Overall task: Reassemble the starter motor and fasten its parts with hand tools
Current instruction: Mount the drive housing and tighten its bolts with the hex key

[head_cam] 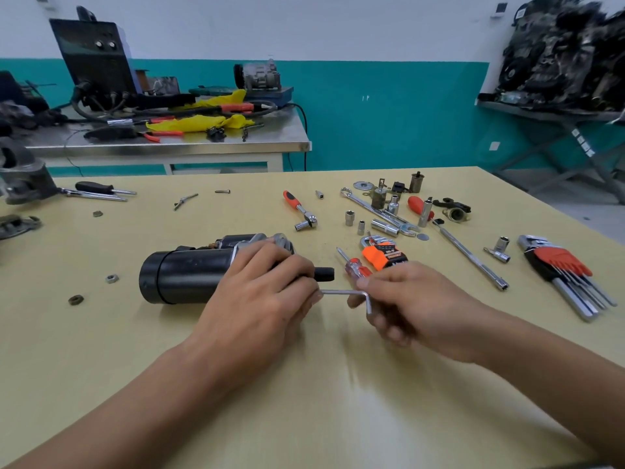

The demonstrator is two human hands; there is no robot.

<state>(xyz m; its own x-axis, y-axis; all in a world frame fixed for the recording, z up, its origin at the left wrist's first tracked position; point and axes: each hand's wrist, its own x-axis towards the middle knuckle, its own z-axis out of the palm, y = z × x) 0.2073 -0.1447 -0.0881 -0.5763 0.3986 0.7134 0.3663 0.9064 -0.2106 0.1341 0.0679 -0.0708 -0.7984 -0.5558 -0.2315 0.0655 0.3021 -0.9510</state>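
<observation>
The black starter motor (182,275) lies on its side on the yellow table (304,401), its metal nose end pointing right. My left hand (260,299) grips that nose end and covers most of it; a black stub pokes out past the fingers. A silver L-shaped hex key (345,293) runs level from under my left fingers to my right hand (416,302), which pinches its bent end. Where the key's tip meets the motor is hidden by my left hand.
Just behind my right hand lie a red screwdriver (355,265) and an orange hex key set (384,253). A ratchet (299,209), sockets, wrenches and small parts spread across the far right. A second hex key set (568,275) lies right. Loose nuts (76,299) sit left, a vise (23,174) far left.
</observation>
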